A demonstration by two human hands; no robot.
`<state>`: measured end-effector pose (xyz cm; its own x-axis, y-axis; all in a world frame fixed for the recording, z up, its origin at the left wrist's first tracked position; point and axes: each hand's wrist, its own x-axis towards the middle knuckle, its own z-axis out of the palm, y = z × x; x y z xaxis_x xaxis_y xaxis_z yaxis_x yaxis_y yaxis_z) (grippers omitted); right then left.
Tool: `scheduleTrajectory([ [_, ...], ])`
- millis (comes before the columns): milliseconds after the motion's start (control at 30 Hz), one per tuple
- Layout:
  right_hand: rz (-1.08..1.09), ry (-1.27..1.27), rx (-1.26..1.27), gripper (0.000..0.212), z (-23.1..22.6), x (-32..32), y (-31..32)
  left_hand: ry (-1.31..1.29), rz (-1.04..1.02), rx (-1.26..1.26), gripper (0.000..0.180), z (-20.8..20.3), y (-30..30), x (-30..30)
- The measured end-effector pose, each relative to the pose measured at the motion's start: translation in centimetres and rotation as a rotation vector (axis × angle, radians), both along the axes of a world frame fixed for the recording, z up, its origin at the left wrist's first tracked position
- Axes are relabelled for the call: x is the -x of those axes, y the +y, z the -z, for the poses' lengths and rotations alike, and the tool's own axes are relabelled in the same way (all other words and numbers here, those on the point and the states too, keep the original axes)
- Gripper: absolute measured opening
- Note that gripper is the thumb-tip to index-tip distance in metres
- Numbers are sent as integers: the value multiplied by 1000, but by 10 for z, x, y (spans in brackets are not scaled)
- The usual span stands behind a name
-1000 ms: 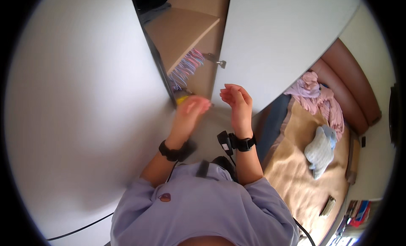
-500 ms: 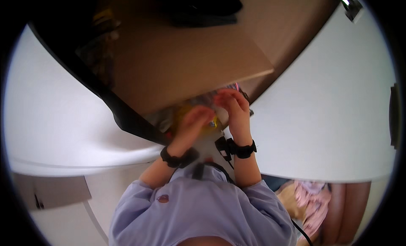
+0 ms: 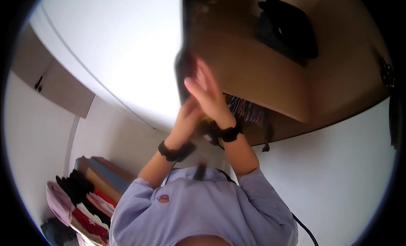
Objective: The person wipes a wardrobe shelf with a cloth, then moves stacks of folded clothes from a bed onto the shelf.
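Both my arms reach up toward the dark edge [image 3: 182,64] of a white wardrobe door. My right hand [image 3: 207,89] is near that edge, its thumb and fingers stretched out and somewhat blurred, with nothing seen in it. Whether it touches the edge I cannot tell. My left hand [image 3: 189,111] sits just below and behind the right one, which covers its fingers. The white door [image 3: 135,55] spreads out on the left. To the right, the brown wardrobe interior stands open, with a wooden shelf [image 3: 253,72] across it.
A black bag-like item [image 3: 292,28] rests on the shelf. Below it hang several clothes [image 3: 249,110] in a row. A second white panel [image 3: 317,161] lies at the lower right. Folded clothes [image 3: 84,199] are stacked at the lower left, near a grey cabinet [image 3: 50,76].
The view has turned left, so the wardrobe opening now lies to the right. My right hand has crossed leftward to the door edge, in front of my left hand.
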<state>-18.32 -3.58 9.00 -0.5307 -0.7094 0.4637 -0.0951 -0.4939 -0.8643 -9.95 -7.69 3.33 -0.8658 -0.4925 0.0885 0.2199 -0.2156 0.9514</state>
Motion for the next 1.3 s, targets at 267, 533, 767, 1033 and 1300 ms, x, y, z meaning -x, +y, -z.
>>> scheduleTrajectory([
  [267, -22, -23, -67, 30, -7, -11, -7, 91, -424, 185, 14, -7, -1, -46],
  [533, -26, 27, 0, 27, -12, -55, 11, 177, -634, 364, 15, -37, 5, -75],
  [767, -69, 28, -29, 22, -5, -115, 25, 160, -486, 487, 19, -35, 12, -134],
  [1033, -147, -10, -61, 26, -8, -178, 34, 141, -491, 563, 18, -37, 9, -198],
  [1300, -242, 295, -205, 44, -5, -218, 27, 201, -664, 419, 14, -30, -6, -255],
])
